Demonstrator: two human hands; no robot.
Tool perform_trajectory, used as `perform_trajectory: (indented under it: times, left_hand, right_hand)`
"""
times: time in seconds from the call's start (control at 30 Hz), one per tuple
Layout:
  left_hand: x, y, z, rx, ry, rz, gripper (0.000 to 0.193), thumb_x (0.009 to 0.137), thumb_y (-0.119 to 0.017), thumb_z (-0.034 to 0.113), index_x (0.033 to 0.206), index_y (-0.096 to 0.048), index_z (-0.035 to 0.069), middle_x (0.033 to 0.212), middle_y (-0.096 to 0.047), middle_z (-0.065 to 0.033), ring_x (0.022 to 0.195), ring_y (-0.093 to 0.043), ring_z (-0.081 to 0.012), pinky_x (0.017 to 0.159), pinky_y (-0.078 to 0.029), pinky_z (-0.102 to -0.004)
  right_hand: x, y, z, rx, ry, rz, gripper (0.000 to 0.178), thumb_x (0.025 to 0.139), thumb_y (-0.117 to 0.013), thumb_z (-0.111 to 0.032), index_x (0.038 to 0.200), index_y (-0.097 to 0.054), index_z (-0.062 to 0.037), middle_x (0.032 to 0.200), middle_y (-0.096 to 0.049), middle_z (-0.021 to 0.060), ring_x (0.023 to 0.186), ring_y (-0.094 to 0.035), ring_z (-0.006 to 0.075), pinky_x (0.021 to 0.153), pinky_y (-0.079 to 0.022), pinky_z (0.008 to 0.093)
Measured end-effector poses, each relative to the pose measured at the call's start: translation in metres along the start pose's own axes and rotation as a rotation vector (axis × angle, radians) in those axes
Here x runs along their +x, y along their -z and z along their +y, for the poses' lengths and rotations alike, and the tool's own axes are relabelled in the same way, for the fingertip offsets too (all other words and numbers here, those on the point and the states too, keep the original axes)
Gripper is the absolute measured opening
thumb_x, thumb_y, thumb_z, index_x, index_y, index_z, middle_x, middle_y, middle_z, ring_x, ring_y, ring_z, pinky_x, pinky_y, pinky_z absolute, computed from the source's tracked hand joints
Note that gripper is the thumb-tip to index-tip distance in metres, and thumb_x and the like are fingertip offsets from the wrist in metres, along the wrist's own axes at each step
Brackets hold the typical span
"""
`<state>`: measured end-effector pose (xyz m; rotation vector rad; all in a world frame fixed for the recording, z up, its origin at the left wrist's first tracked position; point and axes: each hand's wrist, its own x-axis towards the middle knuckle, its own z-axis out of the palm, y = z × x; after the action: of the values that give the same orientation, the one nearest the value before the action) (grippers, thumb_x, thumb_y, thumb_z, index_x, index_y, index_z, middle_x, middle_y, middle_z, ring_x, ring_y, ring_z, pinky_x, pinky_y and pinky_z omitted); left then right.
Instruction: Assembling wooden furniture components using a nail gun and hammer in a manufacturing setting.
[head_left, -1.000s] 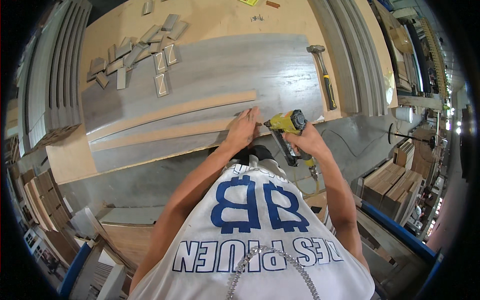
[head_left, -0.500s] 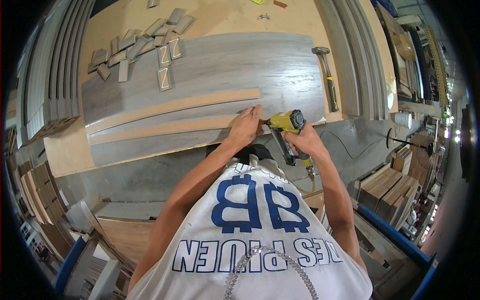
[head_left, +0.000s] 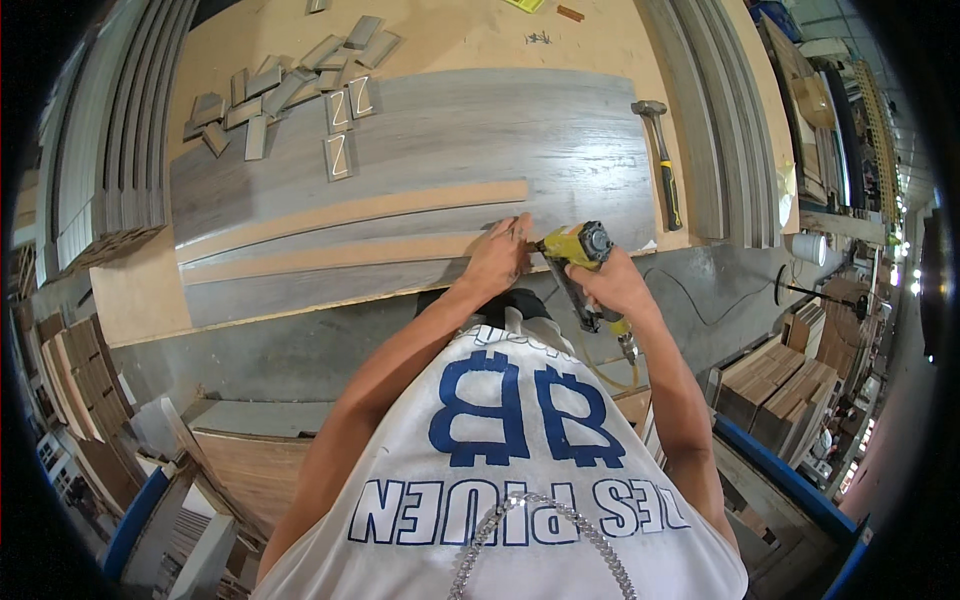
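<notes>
My right hand (head_left: 612,280) is wrapped round the grip of a yellow and black nail gun (head_left: 577,246), with an air hose fitting at its lower end. The gun's nose points left, close beside the fingers of my left hand (head_left: 500,256). Those fingers close over the right end of the nearer wood strip (head_left: 345,257), hiding that end; whether the nose touches it I cannot tell. A second strip (head_left: 400,202) lies just beyond. Both strips show a tan face and rest on a grey wood-grain panel (head_left: 460,125) along the bench's near edge.
A hammer (head_left: 658,160) lies right of the panel. Several small grey blocks (head_left: 285,92) are heaped at its far left, some marked white. Stacks of long grey boards stand at the left (head_left: 115,120) and right (head_left: 715,120) of the tan bench top (head_left: 135,300). A cable (head_left: 700,312) crosses the floor.
The whole view has shifted slightly. Both hands, the nail gun and the strips keep nearly the same places relative to each other.
</notes>
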<state>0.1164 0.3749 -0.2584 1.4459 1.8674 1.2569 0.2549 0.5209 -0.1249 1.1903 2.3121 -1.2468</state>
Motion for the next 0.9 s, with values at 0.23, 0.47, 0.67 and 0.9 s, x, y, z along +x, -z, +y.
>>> perform_trajectory:
  times: [0.23, 0.47, 0.67, 0.9]
  left_hand:
    - [-0.002, -0.007, -0.010, 0.075, 0.014, -0.020, 0.064, 0.077, -0.064, 0.004, 0.133, -0.035, -0.009, 0.107, -0.058, -0.0289, 0.106, -0.054, -0.0459, 0.094, -0.045, -0.0463]
    - [-0.002, -0.006, -0.007, 0.162, -0.007, -0.001, 0.056, 0.080, -0.063, 0.007, 0.129, -0.043, -0.011, 0.118, -0.057, -0.0246, 0.113, -0.053, -0.0404, 0.097, -0.046, -0.0437]
    - [-0.004, -0.004, -0.004, 0.107, 0.048, -0.020, 0.071, 0.083, -0.069, 0.013, 0.143, -0.034, 0.001, 0.120, -0.058, -0.0217, 0.112, -0.054, -0.0413, 0.091, -0.048, -0.0457]
    - [-0.011, 0.041, -0.001, 0.352, -0.029, -0.220, 0.083, 0.085, -0.069, 0.016, 0.152, -0.024, -0.001, 0.122, -0.057, -0.0227, 0.117, -0.051, -0.0380, 0.101, -0.041, -0.0447]
  right_hand:
    - [0.011, 0.004, -0.006, 0.099, -0.125, -0.042, 0.033, 0.083, -0.072, -0.028, 0.083, -0.067, 0.0053, 0.058, -0.063, 0.0103, 0.050, -0.063, 0.0180, 0.051, -0.050, 0.0338]
    - [0.012, 0.005, -0.013, 0.114, -0.124, -0.038, 0.033, 0.083, -0.072, -0.028, 0.087, -0.067, 0.0043, 0.060, -0.064, 0.0109, 0.050, -0.063, 0.0191, 0.051, -0.051, 0.0344]
    - [0.011, 0.006, -0.019, 0.058, -0.118, -0.057, 0.035, 0.082, -0.072, -0.027, 0.090, -0.067, 0.0062, 0.060, -0.063, 0.0107, 0.050, -0.063, 0.0185, 0.052, -0.051, 0.0349]
    - [-0.011, -0.002, 0.019, -0.279, -0.016, 0.247, 0.038, 0.079, -0.073, -0.026, 0.091, -0.068, 0.0097, 0.076, -0.068, 0.0288, 0.077, -0.069, 0.0424, 0.070, -0.055, 0.0442]
